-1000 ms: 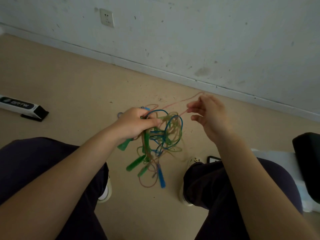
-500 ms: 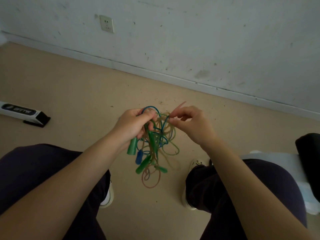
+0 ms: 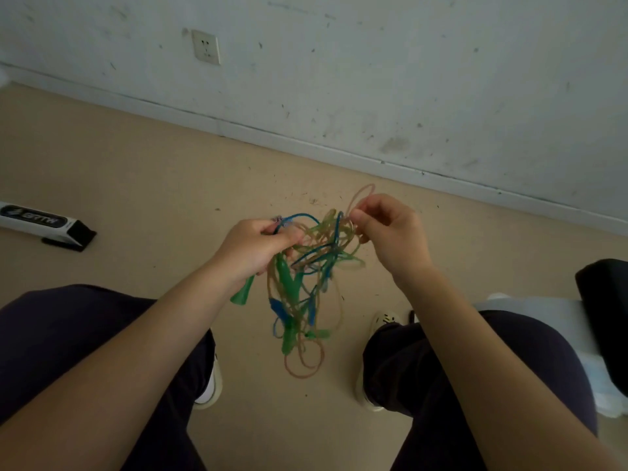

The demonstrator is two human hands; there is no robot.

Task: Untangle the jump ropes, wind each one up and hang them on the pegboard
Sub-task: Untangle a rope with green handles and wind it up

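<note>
Both hands sit a little farther apart than half a second ago, and the pink loop above the right thumb stands taller. Right hand (image 3: pixel 390 232): thumb and forefinger pinch a pale pink cord (image 3: pixel 362 193) at the tangle's 1 o'clock edge; the other fingers are curled in behind, and the loop arcs up past the fingertips. Left hand (image 3: pixel 258 248): fingers curled round a bunch of strands at the tangle's 10 o'clock side, thumb on top, a blue cord (image 3: pixel 300 216) arching out of the fist toward the right hand. A green handle (image 3: pixel 243 295) pokes out below the left palm.

Tangle of jump ropes (image 3: pixel 307 283) hangs in the air between the two hands and droops toward 6 o'clock over the beige floor (image 3: pixel 136 171): green, blue and pinkish cords knotted together, a blue handle (image 3: pixel 280 309) and another green handle (image 3: pixel 289 338) low in the bunch, a pink loop lowest of all. Still unsorted.

Outward: bare forearms, dark trousers on both knees, light shoes at 7 and 5 o'clock. White and black box (image 3: pixel 44 226) on the floor at 9 o'clock. Scuffed white wall at 12 o'clock with a socket (image 3: pixel 205 47). Dark object at the 3 o'clock edge, cannot tell what.
</note>
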